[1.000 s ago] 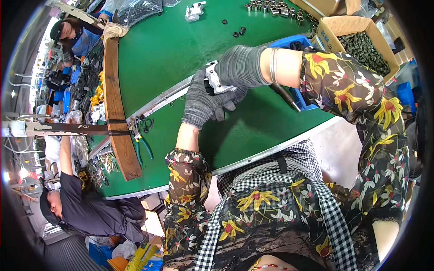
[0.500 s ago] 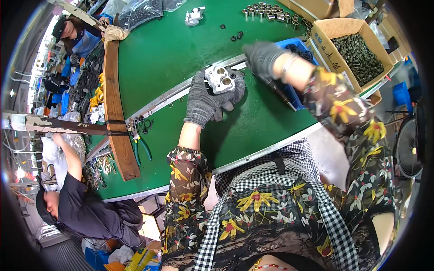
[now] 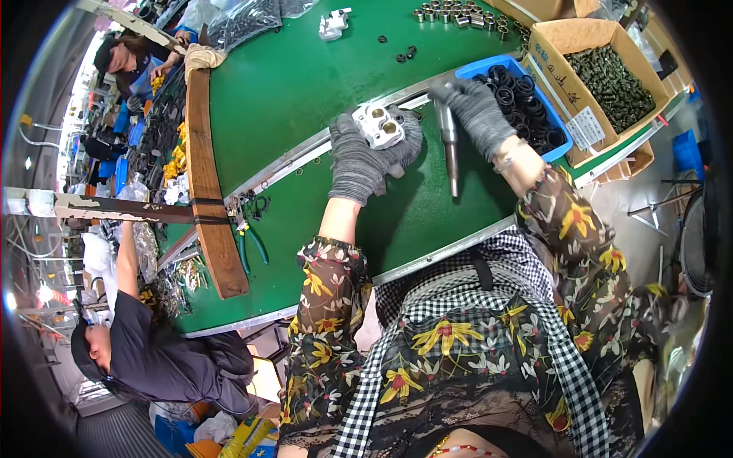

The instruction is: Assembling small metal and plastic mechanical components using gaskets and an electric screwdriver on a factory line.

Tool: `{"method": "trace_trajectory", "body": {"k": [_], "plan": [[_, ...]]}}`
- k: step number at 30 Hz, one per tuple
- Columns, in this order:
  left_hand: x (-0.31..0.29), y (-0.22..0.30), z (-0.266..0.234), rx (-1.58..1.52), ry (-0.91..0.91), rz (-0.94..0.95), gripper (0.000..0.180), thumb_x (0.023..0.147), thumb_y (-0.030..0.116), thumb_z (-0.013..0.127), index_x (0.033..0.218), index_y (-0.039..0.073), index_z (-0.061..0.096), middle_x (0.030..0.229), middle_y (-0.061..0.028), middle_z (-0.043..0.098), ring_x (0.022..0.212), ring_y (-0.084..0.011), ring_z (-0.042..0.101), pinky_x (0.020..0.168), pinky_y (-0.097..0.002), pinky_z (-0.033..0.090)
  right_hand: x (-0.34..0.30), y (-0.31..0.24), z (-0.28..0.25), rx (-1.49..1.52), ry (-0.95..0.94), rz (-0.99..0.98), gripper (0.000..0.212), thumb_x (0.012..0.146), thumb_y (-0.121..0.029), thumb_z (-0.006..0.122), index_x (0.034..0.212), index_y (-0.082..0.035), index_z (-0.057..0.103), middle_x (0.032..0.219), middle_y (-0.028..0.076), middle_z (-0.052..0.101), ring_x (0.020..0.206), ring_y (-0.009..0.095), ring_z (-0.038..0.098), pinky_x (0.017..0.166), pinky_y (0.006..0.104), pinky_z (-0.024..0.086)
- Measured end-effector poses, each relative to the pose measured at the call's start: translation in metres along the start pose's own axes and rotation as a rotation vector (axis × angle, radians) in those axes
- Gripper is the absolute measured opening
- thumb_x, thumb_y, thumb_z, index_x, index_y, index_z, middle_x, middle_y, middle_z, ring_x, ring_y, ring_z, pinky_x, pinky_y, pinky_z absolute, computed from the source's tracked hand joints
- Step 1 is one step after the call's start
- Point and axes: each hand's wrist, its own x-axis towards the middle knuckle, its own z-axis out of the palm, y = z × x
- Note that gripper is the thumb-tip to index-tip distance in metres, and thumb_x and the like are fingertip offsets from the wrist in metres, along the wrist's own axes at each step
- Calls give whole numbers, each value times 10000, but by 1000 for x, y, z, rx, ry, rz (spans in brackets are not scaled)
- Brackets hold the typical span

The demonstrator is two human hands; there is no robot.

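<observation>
My left hand, in a grey knit glove, is closed around a silver cast-metal caliper body. Two round, brass-toned bores in it face up. To the right, my gloved right hand grips the upper end of a steel rod tool. Thick at the top, the tool narrows toward a tip that points at my side of the table. It is apart from the caliper body. A blue bin of black rubber rings lies just beyond my right hand, partly covered by it.
An open cardboard box of small dark parts stands right of the bin. Metal cylinders and another silver casting lie at the back. A metal rail crosses the green table. Pliers lie left, by a wooden board. Two people work at left.
The rod tool has swung from a slant over the blue bin's edge to nearly straight, nearer the caliper body. My right hand has slowed from a blur. My left hand keeps its hold.
</observation>
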Motion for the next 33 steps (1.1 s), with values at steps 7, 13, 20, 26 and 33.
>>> {"method": "trace_trajectory", "body": {"k": [7,13,20,26,33], "plan": [[3,35,11,-267,-137,-374,754,659,151,829,1221,82,331,967,-120,625,473,-208,599,284,-298,430,-18,-133,32,460,-24,-17,428,913,-478,589,723,-95,590,508,-13,493,411,76,458,418,207,385],[10,43,6,-107,-220,-480,648,697,131,805,1130,97,324,817,-123,638,432,-232,582,265,-315,380,-2,-124,62,340,-400,-594,365,916,-451,592,932,-87,591,619,-15,559,486,72,508,429,208,395],[8,37,0,-42,-205,-480,900,444,374,928,1102,13,431,1008,-137,517,957,-279,534,880,-386,459,-2,-70,77,260,-386,-472,303,895,-272,608,757,-4,630,609,38,587,484,84,521,447,245,426],[5,36,-1,-140,-149,-421,887,446,344,928,1106,18,434,1016,-130,533,959,-282,550,875,-380,468,-6,-64,81,265,-318,-539,277,901,-258,590,785,-10,629,624,33,588,505,75,526,450,229,415],[10,37,3,-227,-229,-436,475,761,216,754,1045,50,411,778,-145,648,444,-259,606,250,-347,396,-8,-107,61,418,-379,-502,312,927,-261,556,723,-27,594,526,28,526,403,86,463,377,225,347]]}}
